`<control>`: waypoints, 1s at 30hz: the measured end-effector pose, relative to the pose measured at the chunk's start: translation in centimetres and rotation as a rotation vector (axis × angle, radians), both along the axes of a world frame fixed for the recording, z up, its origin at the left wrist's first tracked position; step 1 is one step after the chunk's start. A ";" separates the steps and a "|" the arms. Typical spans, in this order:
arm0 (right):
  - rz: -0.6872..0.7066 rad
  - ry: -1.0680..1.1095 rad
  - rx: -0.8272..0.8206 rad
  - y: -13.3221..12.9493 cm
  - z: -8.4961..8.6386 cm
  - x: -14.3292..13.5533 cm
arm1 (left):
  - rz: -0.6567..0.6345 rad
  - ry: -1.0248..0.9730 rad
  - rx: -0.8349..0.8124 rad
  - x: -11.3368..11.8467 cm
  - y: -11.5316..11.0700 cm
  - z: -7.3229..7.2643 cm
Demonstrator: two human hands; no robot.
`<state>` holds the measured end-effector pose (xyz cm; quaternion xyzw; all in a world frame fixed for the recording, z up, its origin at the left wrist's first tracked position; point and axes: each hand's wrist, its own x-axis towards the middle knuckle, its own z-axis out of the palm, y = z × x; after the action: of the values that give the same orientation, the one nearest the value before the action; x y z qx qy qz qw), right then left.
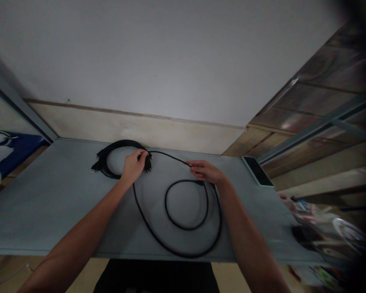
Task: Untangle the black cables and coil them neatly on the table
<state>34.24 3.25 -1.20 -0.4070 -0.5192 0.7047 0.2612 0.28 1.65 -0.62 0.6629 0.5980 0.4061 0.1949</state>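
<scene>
A black cable (187, 256) lies in loose loops on the grey table (64, 195), its left part wound into a thick coil (122, 143). Connector plugs (96, 166) stick out at the coil's left side, and more plug ends show at its right side. My left hand (134, 165) is closed at the right side of this coil, gripping the cable and plug ends there. Farther right, my right hand (206, 171) pinches a stretch of the cable that runs across from the coil. A smaller loop of cable rests below my right hand.
A phone (258, 171) lies at the table's back right. Blurred clutter (326, 232) stands at the right end. Behind the table is a pale wall (152, 73), with metal posts (24, 106) at the sides. A blue surface (15, 156) with white items is at far left.
</scene>
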 end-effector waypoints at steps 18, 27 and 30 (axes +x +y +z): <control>0.178 -0.155 -0.056 0.4 -0.5 1.7 | -0.213 0.136 0.000 0.4 -0.4 -0.1; -0.483 -0.004 0.262 1.2 -0.3 2.3 | -0.184 0.015 -0.090 -0.5 0.3 0.4; -0.272 -0.100 0.125 0.9 -0.3 2.8 | -0.293 0.030 -0.165 -0.1 -0.1 0.1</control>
<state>37.04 4.17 -1.47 -0.4909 -0.5145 0.6082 0.3528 0.21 1.59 -0.56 0.7307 0.5294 0.3126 0.2968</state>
